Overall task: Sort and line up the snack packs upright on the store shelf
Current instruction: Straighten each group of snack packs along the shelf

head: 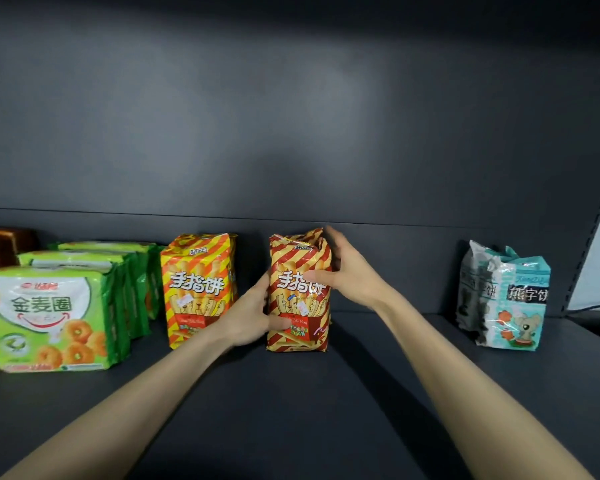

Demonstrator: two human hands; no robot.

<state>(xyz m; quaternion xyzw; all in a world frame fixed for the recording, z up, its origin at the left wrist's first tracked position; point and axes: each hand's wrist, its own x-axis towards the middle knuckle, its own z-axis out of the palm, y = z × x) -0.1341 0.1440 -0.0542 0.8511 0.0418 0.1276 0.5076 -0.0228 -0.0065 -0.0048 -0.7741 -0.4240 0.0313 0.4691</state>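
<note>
Nearest, at 6 o'clock, bare shelf deck (291, 417) with both forearms crossing it toward centre. Left hand (252, 317) grasps the red striped pack (300, 299) low on its 9 o'clock edge, thumb (279, 323) wrapped onto the front face. Right hand (352, 277) grasps the same pack high on its 3 o'clock edge, thumb across the print, fingers reaching round the back near the top seam. So both grips are closed on the pack, one low-left, one high-right. Pack sits between the palms, upright, base on or just off the deck, can't tell which. Pack location: mid-shelf, front row. Progress, my read: roughly halfway. Done: green packs (45, 317) at 9 o'clock stand upright in a file running front to back; orange striped pack (198, 289) stands upright just beside them, face out. Not done: red striped pack stands apart from the orange one, with the left hand in the gap, so it likely needs closing up toward 9 o'clock. Teal bear pack (513, 299) is well apart at 3 o'clock, crumpled and slightly skewed, with a grey pack (471, 289) touching its 9 o'clock side. Both look unsorted. Farther back, at 10 o'clock, brown packs (0, 244) sit behind the greens, cut by the frame edge, state unclear. Farthest: dark back panel (291, 133).
</note>
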